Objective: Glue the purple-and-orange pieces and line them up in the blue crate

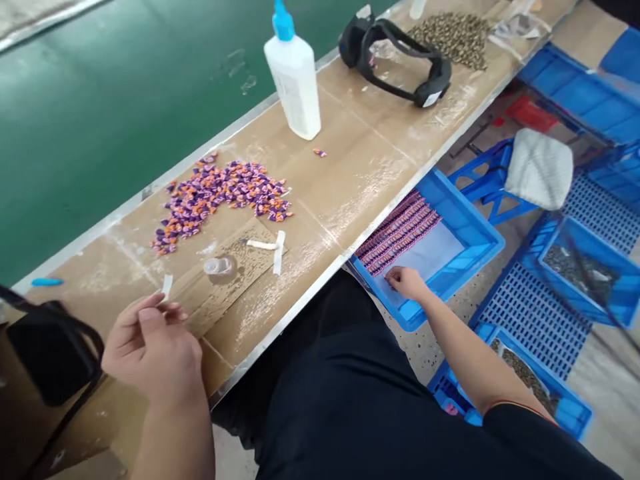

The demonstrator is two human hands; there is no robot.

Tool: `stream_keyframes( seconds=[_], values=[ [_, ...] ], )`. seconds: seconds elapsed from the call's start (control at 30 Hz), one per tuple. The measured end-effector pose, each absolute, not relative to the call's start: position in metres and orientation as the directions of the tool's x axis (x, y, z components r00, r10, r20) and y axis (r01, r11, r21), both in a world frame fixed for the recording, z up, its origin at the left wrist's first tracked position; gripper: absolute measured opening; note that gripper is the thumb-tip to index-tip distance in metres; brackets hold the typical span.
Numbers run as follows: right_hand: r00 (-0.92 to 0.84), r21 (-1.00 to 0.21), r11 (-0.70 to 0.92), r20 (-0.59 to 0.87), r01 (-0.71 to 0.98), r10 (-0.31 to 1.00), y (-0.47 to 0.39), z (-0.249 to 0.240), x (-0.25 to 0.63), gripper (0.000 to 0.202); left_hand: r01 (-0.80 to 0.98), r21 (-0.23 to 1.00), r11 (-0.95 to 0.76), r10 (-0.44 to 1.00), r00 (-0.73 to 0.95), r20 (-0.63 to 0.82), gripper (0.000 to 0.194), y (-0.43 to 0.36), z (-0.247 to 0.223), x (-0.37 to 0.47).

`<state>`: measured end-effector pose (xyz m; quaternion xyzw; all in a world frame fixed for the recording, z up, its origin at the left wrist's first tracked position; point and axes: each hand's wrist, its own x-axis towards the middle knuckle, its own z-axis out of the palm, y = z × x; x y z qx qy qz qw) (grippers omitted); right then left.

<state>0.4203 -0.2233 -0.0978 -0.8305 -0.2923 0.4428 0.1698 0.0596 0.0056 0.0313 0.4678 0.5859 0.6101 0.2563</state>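
My left hand (155, 343) is held over the table's near left part, fingers loosely curled with gaps between them and nothing visible in them. Beside it lies a cardboard piece (235, 267) bearing a small clear cup (220, 267), a thin white-wrapped tool (260, 245) and strips of white tape. A heap of purple and orange small pieces (225, 187) spreads behind the cardboard. My right hand (406, 283) reaches into a blue bin (450, 280), its fingers curled together near the end of striped purple and pink strips (400, 230); what they hold, if anything, is hidden.
A white bottle with a blue cap (295, 83), a black strap-like frame (400, 63) and a heap of brownish pieces (453, 40) stand farther along the table. Right of the table are a blue stool with a pale cushion (539, 167) and more blue bins (583, 267). Black cables (75, 327) hang at left.
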Motion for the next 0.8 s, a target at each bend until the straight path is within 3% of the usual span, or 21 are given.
stream_keyframes(
  seconds=[0.1, 0.2, 0.33, 0.4, 0.5, 0.6, 0.8],
  values=[
    [0.403, -0.605, -0.763, -0.654, 0.229, 0.640, -0.226, -0.095, 0.420, 0.016, 0.282, 0.943, -0.179, 0.859, -0.422, 0.289, 0.026, 0.005, 0.034, 0.063],
    [0.352, -0.680, -0.726, -0.657, 0.103, 0.666, -0.229, -0.082, 0.418, 0.006, 0.343, 0.886, -0.311, 0.873, -0.265, 0.409, 0.022, -0.006, 0.037, 0.062],
    [0.263, -0.828, -0.534, -0.560, -0.169, 0.785, -0.220, -0.048, 0.398, 0.030, 0.327, 0.696, -0.639, 0.769, 0.297, 0.566, 0.005, -0.045, 0.042, 0.073],
    [0.218, -0.837, -0.392, -0.494, -0.382, 0.842, -0.206, -0.031, 0.377, 0.045, 0.255, 0.640, -0.724, 0.662, 0.516, 0.544, 0.012, -0.067, 0.041, 0.088],
    [0.123, -0.757, -0.324, -0.467, -0.567, 0.876, -0.179, -0.008, 0.337, 0.051, 0.175, 0.693, -0.699, 0.663, 0.520, 0.538, 0.015, -0.089, 0.035, 0.113],
    [0.043, -0.719, -0.307, -0.424, -0.624, 0.905, -0.154, 0.008, 0.302, 0.050, 0.131, 0.782, -0.610, 0.732, 0.470, 0.493, 0.020, -0.093, 0.030, 0.123],
    [0.004, -0.847, -0.258, -0.293, -0.466, 0.956, -0.126, 0.021, 0.267, 0.047, 0.143, 0.802, -0.580, 0.792, 0.326, 0.515, 0.019, -0.088, 0.031, 0.100]
  ],
)
